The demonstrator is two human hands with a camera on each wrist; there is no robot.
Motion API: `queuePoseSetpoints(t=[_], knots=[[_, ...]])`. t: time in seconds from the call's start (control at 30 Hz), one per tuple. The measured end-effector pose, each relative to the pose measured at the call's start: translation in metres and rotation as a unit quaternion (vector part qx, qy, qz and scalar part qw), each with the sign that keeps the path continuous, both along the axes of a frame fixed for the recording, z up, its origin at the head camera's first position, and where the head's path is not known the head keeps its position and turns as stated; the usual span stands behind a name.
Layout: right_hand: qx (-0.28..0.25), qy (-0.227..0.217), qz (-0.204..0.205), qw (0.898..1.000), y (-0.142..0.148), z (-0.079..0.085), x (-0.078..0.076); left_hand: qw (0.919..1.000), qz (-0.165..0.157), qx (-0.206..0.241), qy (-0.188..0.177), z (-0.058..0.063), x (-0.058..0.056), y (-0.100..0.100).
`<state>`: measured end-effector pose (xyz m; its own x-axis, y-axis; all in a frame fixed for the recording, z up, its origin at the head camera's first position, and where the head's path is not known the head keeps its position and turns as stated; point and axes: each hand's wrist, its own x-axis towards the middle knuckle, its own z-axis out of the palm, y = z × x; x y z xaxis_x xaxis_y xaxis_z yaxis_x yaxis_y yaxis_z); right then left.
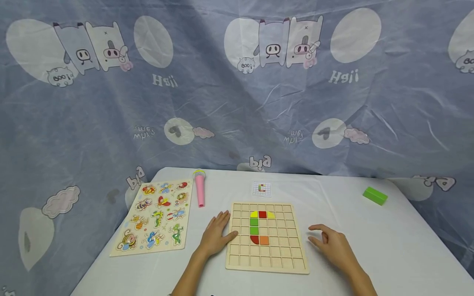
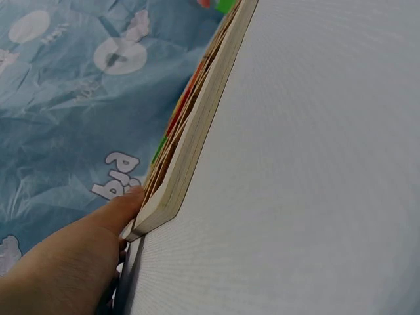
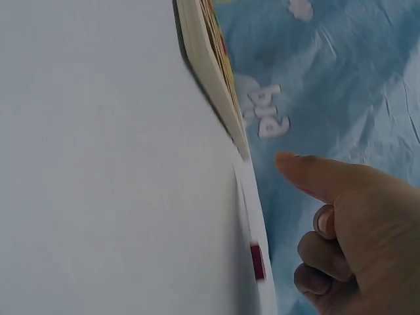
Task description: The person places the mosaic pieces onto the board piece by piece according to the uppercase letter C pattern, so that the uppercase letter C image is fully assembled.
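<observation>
A wooden grid board (image 1: 274, 255) lies flat on the white table. Coloured tiles form a C-like shape in it: yellow rounded pieces at top, a red square (image 1: 262, 214) between them, green squares (image 1: 254, 222) down the left, then a dark red rounded piece (image 1: 254, 239) beside an orange square (image 1: 264, 240). My left hand (image 1: 216, 235) rests at the board's left edge, its thumb (image 2: 125, 205) touching the rim and its fingers extended. Right of the board, my right hand (image 1: 335, 248) holds nothing; forefinger and thumb stand apart, other fingers bent.
A small card (image 1: 261, 189) with a similar coloured pattern lies behind the board. An insect puzzle board (image 1: 170, 242) and a pink microphone (image 1: 200, 191) are to the left. At the far right is a green block (image 1: 375, 196). Low in the right wrist view shows a small dark red thing (image 3: 257, 262).
</observation>
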<state>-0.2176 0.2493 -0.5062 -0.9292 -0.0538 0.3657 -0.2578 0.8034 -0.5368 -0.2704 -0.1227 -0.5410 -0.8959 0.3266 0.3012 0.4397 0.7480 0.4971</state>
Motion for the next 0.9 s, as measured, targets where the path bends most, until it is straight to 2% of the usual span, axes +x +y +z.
queuePoseSetpoints(t=[0.07,0.17,0.37,0.7,0.9], knots=[[0.012,0.002,-0.013,1.000,0.014,-0.001,0.002,1.0000,-0.001,0.000,0.000,0.000,0.000,0.000],[0.028,-0.021,-0.029,0.999,0.032,-0.003,0.006,1.0000,-0.003,-0.002,-0.002,0.000,0.001,0.001],[0.043,-0.052,-0.036,0.997,0.050,-0.008,0.007,1.0000,0.000,-0.005,0.000,0.000,0.000,0.000],[0.035,-0.034,-0.048,0.998,0.045,-0.014,-0.013,1.0000,0.000,-0.004,0.000,0.002,-0.001,0.000],[0.032,-0.049,-0.068,0.996,0.040,-0.015,-0.020,1.0000,-0.002,-0.002,-0.005,0.001,0.000,0.000]])
